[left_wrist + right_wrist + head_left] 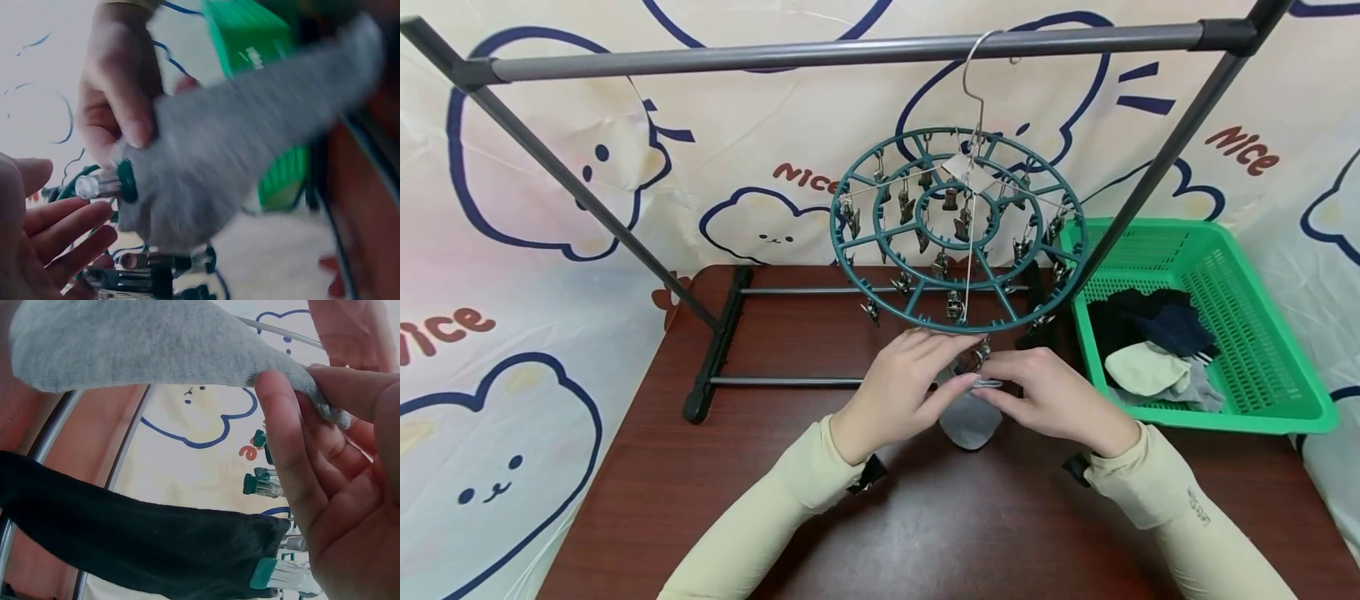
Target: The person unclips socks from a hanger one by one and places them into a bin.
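Note:
My right hand pinches the opening of a grey sock between thumb and fingers, just under the front rim of a round green clip hanger. In the left wrist view, a clear clip with a green tip sits at the edge of this grey sock. Close beside the clip's handle is my left hand, its fingers extended and its thumb apart from them. A black sock hangs from another clip in the right wrist view.
The hanger hooks over the bar of a dark metal rack standing on the brown table. A green basket at the right holds black, navy, pale and grey cloth items. More clips dangle around the rings. A printed cloth covers the wall behind.

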Motion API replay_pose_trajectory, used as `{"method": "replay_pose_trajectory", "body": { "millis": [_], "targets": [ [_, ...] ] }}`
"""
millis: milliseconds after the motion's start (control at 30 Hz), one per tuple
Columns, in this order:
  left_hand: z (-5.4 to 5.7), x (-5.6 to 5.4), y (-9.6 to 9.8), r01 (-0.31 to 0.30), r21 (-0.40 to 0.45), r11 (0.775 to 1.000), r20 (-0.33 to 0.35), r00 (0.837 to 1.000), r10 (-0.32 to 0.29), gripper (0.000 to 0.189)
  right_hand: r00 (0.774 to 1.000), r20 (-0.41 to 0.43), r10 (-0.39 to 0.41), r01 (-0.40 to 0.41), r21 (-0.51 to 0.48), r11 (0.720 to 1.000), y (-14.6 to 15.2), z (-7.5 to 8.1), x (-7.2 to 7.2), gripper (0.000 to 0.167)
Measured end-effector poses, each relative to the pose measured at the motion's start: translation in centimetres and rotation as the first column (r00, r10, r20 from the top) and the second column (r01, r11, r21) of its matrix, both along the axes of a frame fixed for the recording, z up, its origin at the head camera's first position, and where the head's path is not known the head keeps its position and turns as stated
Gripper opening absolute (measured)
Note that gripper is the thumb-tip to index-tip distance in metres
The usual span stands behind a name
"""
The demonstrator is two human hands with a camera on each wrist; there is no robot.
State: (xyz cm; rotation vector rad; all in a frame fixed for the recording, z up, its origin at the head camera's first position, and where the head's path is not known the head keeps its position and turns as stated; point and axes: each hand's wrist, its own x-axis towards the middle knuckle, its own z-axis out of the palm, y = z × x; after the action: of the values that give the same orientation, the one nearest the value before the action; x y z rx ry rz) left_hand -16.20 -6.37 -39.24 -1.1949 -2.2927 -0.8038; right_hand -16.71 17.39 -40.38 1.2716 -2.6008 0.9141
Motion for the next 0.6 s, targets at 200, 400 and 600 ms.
{"method": "replay_pose_trajectory", "body": {
  "millis": [200,400,600],
  "targets": [
    [0.08,-0.56,0.23,0.049,0.062,0.997,0.182,0.981,-0.060,0.037,1.000,0.017,-0.001,0.001,0.013,1.000,-0.05,0.40,0.16,0.017],
    [-0.05,-0.68,0.46,0.012,0.034,0.999,0.215,0.976,-0.019,0.034,1.000,0.019,0.019,-0.019,0.001,1.000,-0.12,0.35,0.13,0.019],
    [-0.52,-1.03,0.42,0.011,0.050,0.999,0.308,0.951,-0.026,0.032,0.998,0.037,0.047,-0.047,-0.003,0.999,-0.28,0.15,0.03,0.003]
  ]
}}
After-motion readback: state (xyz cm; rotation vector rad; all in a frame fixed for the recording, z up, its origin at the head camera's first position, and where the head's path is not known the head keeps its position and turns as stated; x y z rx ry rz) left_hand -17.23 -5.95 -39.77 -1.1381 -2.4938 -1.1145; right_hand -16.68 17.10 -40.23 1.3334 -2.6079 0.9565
